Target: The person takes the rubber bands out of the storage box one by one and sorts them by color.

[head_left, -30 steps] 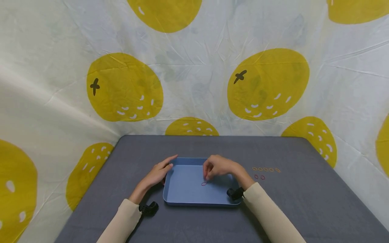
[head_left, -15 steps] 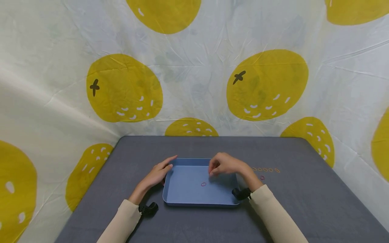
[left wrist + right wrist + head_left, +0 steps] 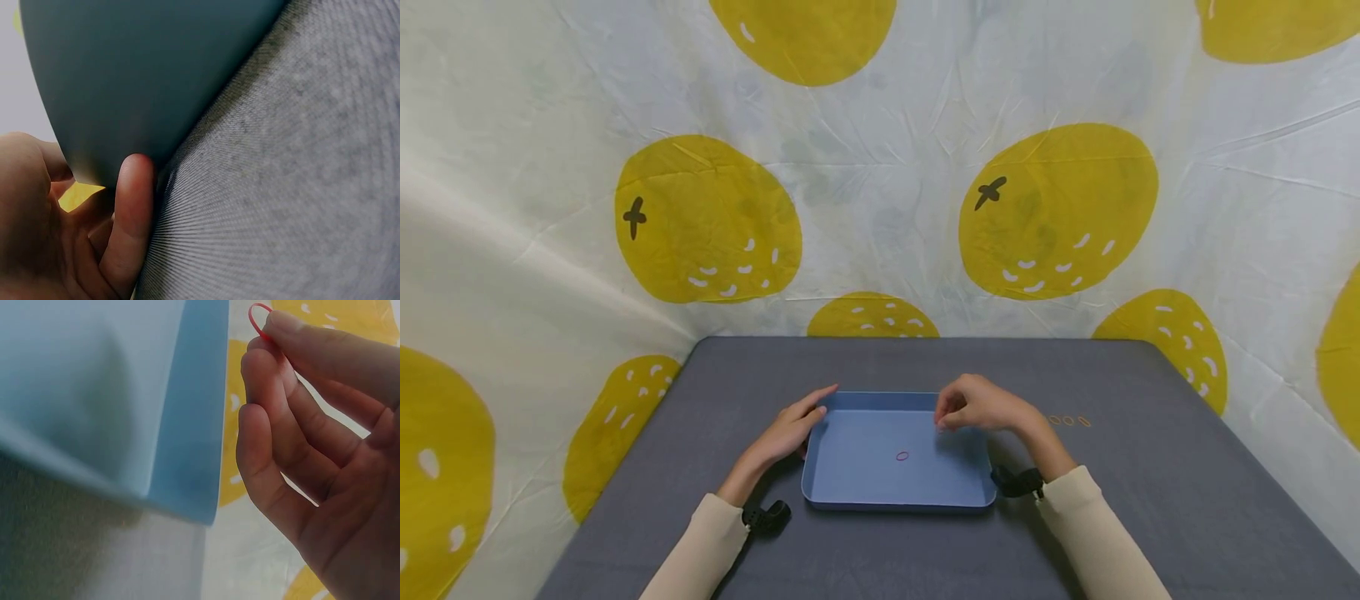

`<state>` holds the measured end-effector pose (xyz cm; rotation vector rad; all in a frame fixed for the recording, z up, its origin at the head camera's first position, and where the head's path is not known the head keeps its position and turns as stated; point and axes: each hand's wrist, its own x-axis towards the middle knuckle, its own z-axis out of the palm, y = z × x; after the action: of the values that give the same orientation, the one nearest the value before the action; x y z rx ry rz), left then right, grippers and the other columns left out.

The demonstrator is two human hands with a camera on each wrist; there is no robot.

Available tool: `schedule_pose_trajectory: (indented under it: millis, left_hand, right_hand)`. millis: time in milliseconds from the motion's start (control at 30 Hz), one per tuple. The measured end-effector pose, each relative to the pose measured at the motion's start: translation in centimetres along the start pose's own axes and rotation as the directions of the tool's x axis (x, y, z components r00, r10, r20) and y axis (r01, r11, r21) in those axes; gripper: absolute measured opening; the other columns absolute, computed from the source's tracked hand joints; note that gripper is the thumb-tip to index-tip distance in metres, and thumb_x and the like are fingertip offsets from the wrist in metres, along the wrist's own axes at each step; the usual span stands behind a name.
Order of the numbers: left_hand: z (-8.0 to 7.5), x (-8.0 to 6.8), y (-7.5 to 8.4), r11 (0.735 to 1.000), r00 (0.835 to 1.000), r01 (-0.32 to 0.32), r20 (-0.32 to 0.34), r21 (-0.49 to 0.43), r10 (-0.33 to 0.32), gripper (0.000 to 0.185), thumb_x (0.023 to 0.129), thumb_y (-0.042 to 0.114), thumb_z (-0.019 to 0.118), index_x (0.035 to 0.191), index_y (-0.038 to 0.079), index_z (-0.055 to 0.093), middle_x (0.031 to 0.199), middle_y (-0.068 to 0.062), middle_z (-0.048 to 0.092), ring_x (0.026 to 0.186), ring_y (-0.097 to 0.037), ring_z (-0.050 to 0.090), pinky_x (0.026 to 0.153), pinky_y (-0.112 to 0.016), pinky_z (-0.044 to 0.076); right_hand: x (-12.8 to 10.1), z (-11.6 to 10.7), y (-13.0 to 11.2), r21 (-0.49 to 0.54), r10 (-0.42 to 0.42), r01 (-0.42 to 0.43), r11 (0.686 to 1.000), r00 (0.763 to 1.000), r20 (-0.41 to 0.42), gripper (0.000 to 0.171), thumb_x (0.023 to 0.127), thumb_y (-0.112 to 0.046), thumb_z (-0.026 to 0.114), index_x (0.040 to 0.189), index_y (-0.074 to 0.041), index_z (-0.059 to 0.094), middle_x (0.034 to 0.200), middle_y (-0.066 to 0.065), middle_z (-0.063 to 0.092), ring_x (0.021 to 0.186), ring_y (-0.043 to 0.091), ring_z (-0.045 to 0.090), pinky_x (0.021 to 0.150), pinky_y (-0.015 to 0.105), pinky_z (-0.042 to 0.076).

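A shallow blue tray lies on the grey table. My left hand holds its left side, thumb over the rim and fingers along the outer wall; the left wrist view shows one fingertip low against that wall. Over the tray's right part is my right hand, pinching a small red rubber band between thumb and fingertips. Another red rubber band lies flat near the middle of the tray's floor.
Orange bands lie in a row on the table right of the tray, partly hidden by the right forearm. A white cloth with yellow fruit prints hangs behind the table.
My right hand has moved right, away from the red band on the tray floor. Its forearm now hides the red bands and some orange ones on the table. The left hand stays put.
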<state>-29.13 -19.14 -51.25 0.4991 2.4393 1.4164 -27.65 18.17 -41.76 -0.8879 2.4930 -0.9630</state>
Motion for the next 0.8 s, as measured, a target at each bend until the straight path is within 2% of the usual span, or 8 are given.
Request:
schedule_pose_trajectory:
  millis: [133, 400, 467, 633, 800]
  left_hand:
    - [0.0, 0.0, -0.2, 1.0, 1.0, -0.001, 0.002, -0.001, 0.001, 0.049, 0.113, 0.031, 0.044, 0.161, 0.034, 0.037, 0.162, -0.017, 0.041, 0.05, -0.022, 0.053, 0.051, -0.042, 0.056]
    - [0.1, -0.1, -0.2, 1.0, 1.0, -0.004, -0.001, -0.007, 0.004, 0.049, 0.113, 0.03, 0.045, 0.161, 0.032, 0.037, 0.159, -0.018, 0.045, 0.051, -0.023, 0.054, 0.051, -0.042, 0.056]
    - [0.1, -0.1, -0.1, 1.0, 1.0, -0.003, -0.002, -0.011, 0.003, 0.049, 0.113, 0.031, 0.045, 0.161, 0.032, 0.038, 0.159, -0.018, 0.045, 0.051, -0.024, 0.054, 0.051, -0.042, 0.056]
    - [0.2, -0.1, 0.0, 1.0, 1.0, -0.003, -0.006, -0.014, 0.003, 0.049, 0.112, 0.031, 0.046, 0.161, 0.032, 0.038, 0.158, -0.018, 0.046, 0.052, -0.024, 0.054, 0.051, -0.043, 0.056]
    - [0.3, -0.1, -0.2, 1.0, 1.0, -0.004, -0.005, -0.008, 0.004, 0.05, 0.112, 0.032, 0.045, 0.161, 0.032, 0.038, 0.158, -0.017, 0.046, 0.052, -0.024, 0.054, 0.051, -0.042, 0.056]
  right_hand:
    - [-0.7, -0.3, 0.3, -0.007, 0.011, -0.011, 1.0, 1.0, -0.016, 0.008, 0.094, -0.013, 0.076, 0.089, -0.009, 0.079, 0.084, 0.009, 0.076, 0.073, 0.024, 0.067, 0.064, 0.026, 0.054]
    - [-2.1, -0.9, 1.1, 0.012, 0.016, -0.016, 1.0, 0.999, -0.042, 0.011, 0.095, -0.013, 0.075, 0.092, -0.003, 0.079, 0.089, 0.017, 0.076, 0.077, 0.029, 0.069, 0.069, 0.026, 0.056]
    - [-2.5, -1.1, 1.2, 0.021, 0.012, -0.011, 1.0, 0.999, -0.052, 0.012, 0.095, -0.014, 0.075, 0.094, -0.003, 0.079, 0.09, 0.017, 0.077, 0.077, 0.025, 0.07, 0.069, 0.027, 0.056]
    - [-3.5, -1.6, 1.6, 0.02, 0.017, -0.015, 1.0, 0.996, -0.087, 0.01, 0.095, -0.016, 0.076, 0.093, -0.007, 0.078, 0.09, 0.009, 0.077, 0.077, 0.013, 0.067, 0.071, 0.027, 0.056]
    - [-4.3, -1.9, 2.1, 0.01, 0.039, -0.038, 0.999, 0.993, -0.114, 0.011, 0.095, -0.016, 0.076, 0.093, -0.006, 0.078, 0.088, 0.004, 0.076, 0.078, 0.011, 0.063, 0.071, 0.026, 0.054]
